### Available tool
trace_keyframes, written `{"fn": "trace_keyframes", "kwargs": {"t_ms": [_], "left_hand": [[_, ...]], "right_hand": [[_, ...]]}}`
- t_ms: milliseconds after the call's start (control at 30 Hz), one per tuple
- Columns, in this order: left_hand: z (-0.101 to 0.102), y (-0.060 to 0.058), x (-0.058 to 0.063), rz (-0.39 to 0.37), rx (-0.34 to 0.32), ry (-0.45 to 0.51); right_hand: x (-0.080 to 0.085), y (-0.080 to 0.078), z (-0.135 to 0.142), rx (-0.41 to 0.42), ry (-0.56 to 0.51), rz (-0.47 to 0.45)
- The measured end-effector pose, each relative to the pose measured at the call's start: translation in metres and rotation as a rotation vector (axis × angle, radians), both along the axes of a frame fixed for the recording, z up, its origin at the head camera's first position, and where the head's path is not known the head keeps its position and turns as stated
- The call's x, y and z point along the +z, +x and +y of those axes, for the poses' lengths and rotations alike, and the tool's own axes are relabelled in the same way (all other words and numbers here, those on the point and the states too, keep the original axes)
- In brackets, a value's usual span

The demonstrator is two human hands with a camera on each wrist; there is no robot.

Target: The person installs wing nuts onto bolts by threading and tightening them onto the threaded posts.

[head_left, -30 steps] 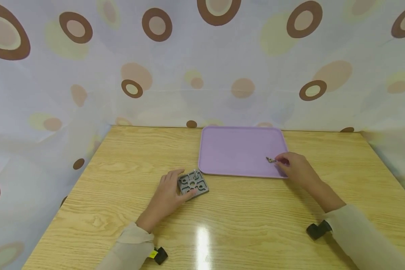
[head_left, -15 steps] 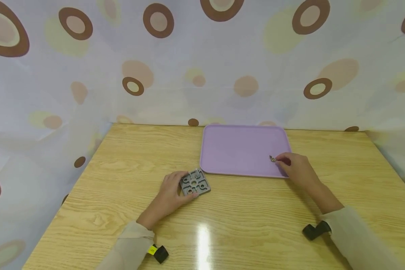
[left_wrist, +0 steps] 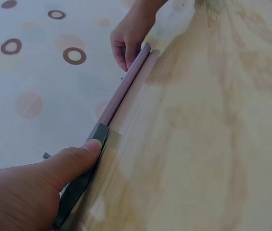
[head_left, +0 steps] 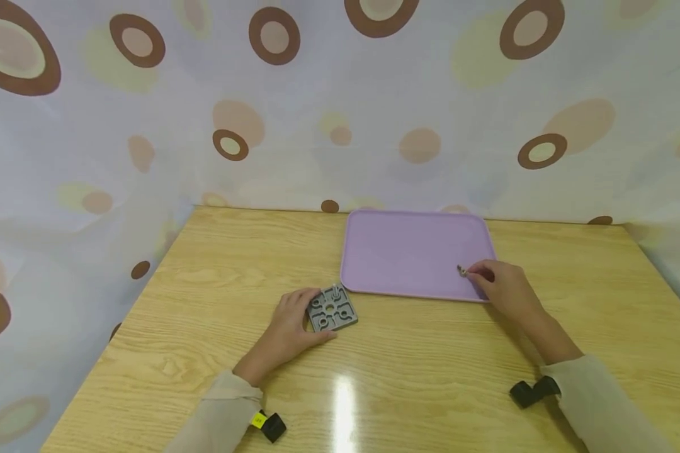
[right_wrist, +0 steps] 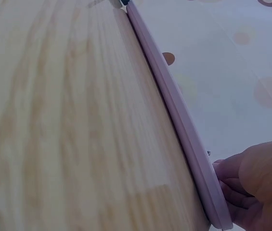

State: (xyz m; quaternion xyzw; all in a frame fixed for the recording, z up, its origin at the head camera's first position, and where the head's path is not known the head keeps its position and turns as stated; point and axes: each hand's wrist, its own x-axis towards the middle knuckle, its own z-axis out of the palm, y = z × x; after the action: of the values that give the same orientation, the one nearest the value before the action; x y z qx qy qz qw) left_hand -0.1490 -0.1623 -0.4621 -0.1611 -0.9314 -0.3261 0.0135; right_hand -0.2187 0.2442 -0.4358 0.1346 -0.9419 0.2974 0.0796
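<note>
The pinched piece [head_left: 462,271] is too small to identify.

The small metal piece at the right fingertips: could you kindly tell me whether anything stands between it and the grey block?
Only the raised near rim of the purple tray crosses the way from the small metal piece, at the right hand, to the grey block; nothing else visible stands between them.

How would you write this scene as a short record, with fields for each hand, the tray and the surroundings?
left hand: holds a gray plate by its edges
right hand: pinches a small metal part
part position: over the tray; contact unclear
plate position: at the tray's near left corner
plate detail: holes, one upright peg
tray: purple, on a wooden table
backdrop: spotted cloth
</note>
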Motion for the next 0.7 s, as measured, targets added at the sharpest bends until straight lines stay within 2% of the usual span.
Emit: {"fn": "trace_keyframes", "kwargs": {"t_ms": [133,267,500,700], "left_hand": [[0.001,0.0,-0.001,-0.007,0.009,-0.001],[0.001,0.001,-0.002,-0.018,0.014,-0.001],[0.001,0.002,-0.002,-0.014,0.006,-0.013],[0.002,0.002,0.001,-0.013,0.006,-0.023]], "right_hand": [[0.004,0.002,-0.002,0.01,-0.014,-0.006],[0.008,0.003,-0.009,0.033,-0.024,0.037],[0.013,0.005,-0.027,0.119,-0.045,0.126],[0.019,0.005,-0.051,0.178,-0.059,0.133]]}}
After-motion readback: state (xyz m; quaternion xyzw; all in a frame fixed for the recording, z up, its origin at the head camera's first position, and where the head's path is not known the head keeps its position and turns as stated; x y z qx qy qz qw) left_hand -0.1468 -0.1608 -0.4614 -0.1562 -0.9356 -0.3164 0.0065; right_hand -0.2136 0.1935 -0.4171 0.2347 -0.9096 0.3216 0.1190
